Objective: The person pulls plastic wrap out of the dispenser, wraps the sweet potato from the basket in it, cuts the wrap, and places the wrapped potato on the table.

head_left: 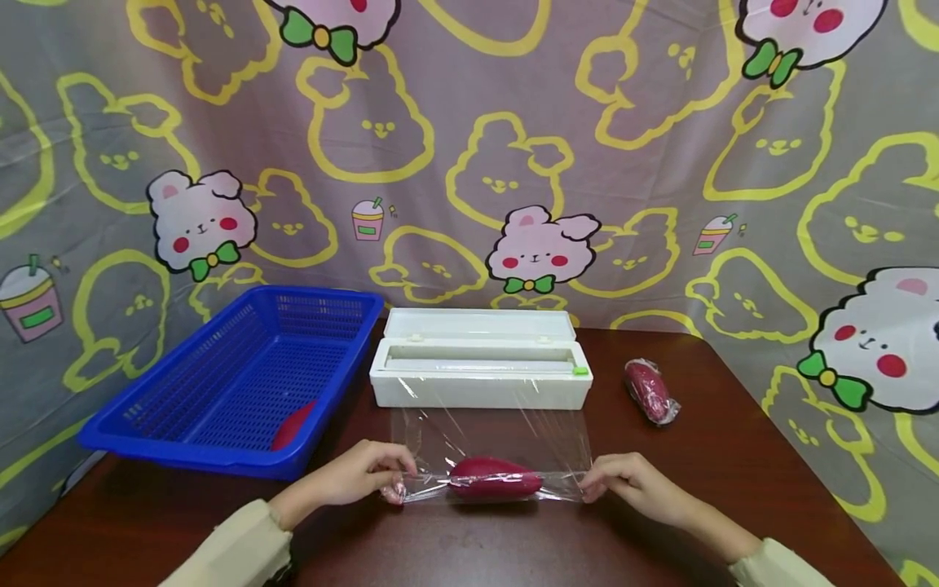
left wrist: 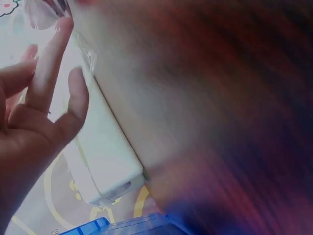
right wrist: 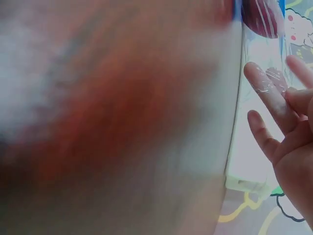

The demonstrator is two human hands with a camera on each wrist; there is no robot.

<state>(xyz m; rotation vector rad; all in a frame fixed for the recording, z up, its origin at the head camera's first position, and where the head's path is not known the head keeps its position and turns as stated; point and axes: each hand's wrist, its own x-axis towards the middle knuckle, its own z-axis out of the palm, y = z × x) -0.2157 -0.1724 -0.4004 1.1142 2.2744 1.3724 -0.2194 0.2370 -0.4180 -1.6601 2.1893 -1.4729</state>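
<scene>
A dark-red, oblong vegetable (head_left: 484,479), like a sweet potato, lies under clear plastic wrap (head_left: 506,432) near the front of the table. The wrap runs back from it to a white dispenser box (head_left: 480,385) whose lid stands up. At the sheet's left corner, my left hand (head_left: 370,473) pinches the film between thumb and fingers. My right hand (head_left: 634,485) pinches the opposite corner, and the front edge is stretched across the vegetable. In the right wrist view, film shows between the thumb and fingers of the right hand (right wrist: 288,122).
On the left stands a blue plastic basket (head_left: 198,456) with another red vegetable (head_left: 293,425) partly hidden behind its wall. A wrapped red vegetable (head_left: 650,391) lies right of the box. A green slider (head_left: 580,371) sits at the box's right end. Patterned cloth (head_left: 455,106) hangs behind the table.
</scene>
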